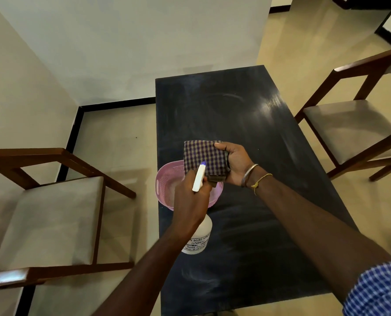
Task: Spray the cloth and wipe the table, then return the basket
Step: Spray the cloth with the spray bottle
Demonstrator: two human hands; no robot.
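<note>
My right hand (pixel 237 164) holds a folded purple checked cloth (pixel 203 156) upright above the dark table (pixel 247 124). My left hand (pixel 191 199) grips the neck of a white spray bottle (pixel 199 236), and its nozzle (pixel 200 176) points at the cloth from very close. A pink plastic basket (pixel 164 179) sits on the table's left edge, under both hands, partly hidden by them. Its inside looks empty.
A wooden chair with a pale cushion (pixel 50 215) stands left of the table, another chair (pixel 351 126) to the right. White walls (pixel 126 46) close off the far side and left. Streaky marks show on the table top.
</note>
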